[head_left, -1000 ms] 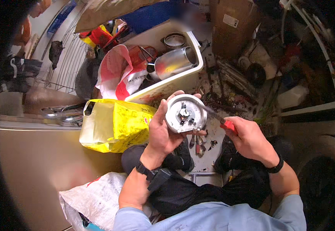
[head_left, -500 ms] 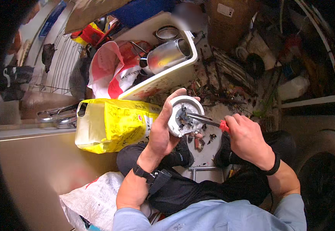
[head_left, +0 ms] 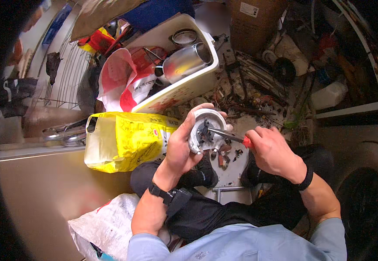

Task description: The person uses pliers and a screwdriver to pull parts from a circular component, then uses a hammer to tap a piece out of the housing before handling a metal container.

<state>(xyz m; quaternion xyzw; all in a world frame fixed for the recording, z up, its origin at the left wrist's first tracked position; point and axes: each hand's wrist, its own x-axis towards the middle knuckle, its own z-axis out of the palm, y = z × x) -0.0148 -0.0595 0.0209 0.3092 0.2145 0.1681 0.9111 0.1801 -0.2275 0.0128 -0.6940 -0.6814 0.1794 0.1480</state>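
Around a round, whitish, cup-shaped housing [head_left: 196,138] my left hand [head_left: 181,143] is closed, thumb along the near side and fingertips showing beyond the far rim. Dark broken pieces [head_left: 205,132] sit inside the cup. My right hand [head_left: 272,150] grips red-handled long-nose pliers [head_left: 229,135], most of the handle hidden in the palm. Their metal jaws point left into the housing, with the tip among the dark pieces. Whether the jaws pinch a piece is too small to tell. Small scraps [head_left: 223,158] lie on the floor below the housing.
A yellow bag [head_left: 139,141] stands open left of my left hand. Behind it is a white bin [head_left: 171,101] holding a metal cylinder [head_left: 187,63] and a red-and-white bag [head_left: 117,78]. Debris and rods [head_left: 258,80] cover the floor ahead. A white sack [head_left: 106,226] lies lower left.
The housing has tilted slightly in my left hand. My right hand and the pliers have shifted a little to the left, and the tip sits deeper among the dark pieces.
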